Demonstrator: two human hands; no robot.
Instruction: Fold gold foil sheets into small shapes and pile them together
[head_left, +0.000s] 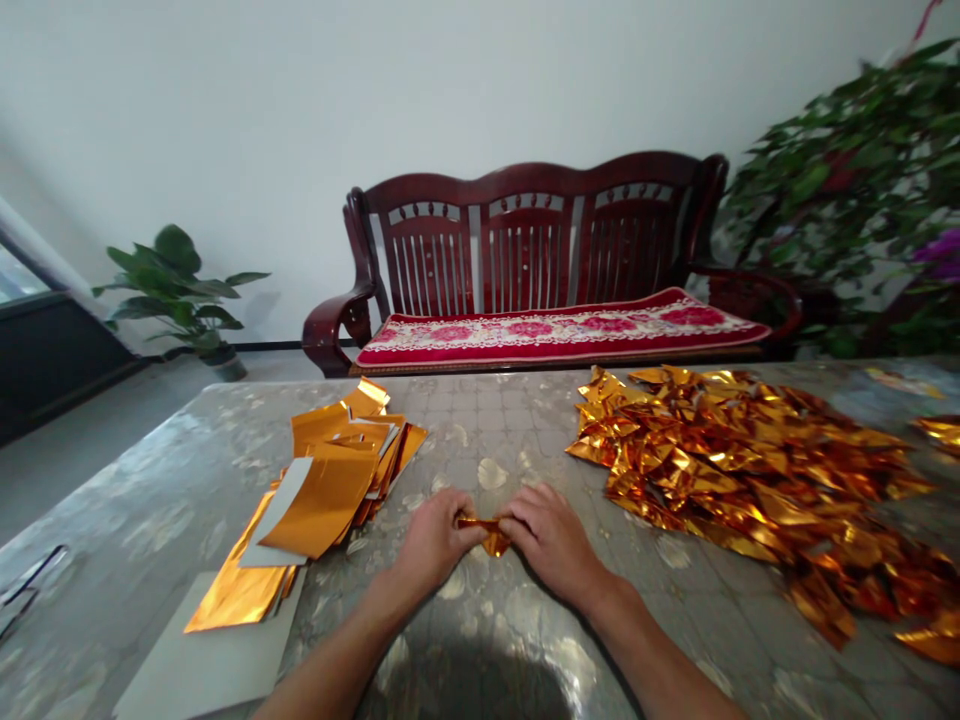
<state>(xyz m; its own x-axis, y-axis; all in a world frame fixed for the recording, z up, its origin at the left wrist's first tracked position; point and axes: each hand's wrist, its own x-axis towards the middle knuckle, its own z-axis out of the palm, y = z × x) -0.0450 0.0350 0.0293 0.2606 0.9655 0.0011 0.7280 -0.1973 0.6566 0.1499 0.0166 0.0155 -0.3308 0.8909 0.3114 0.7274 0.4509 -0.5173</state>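
Between both hands, low over the table's middle, is a small piece of gold foil paper [494, 540], partly folded. My left hand [439, 535] pinches its left end between thumb and fingers. The right end is pinched by my right hand [546, 540]. Fingers cover much of the paper, so its full shape is hidden. To the left lies a loose stack of gold foil sheets [322, 500], some showing a grey back. A large heap of folded gold foil pieces [720, 460] spreads over the right side.
The table [480, 640] has a patterned grey cover. A grey board [210, 650] lies under the stack's near end. A glasses-like object [30, 590] sits at the far left. Behind stands a dark wooden bench [525, 240], with potted plants [180, 290] on both sides.
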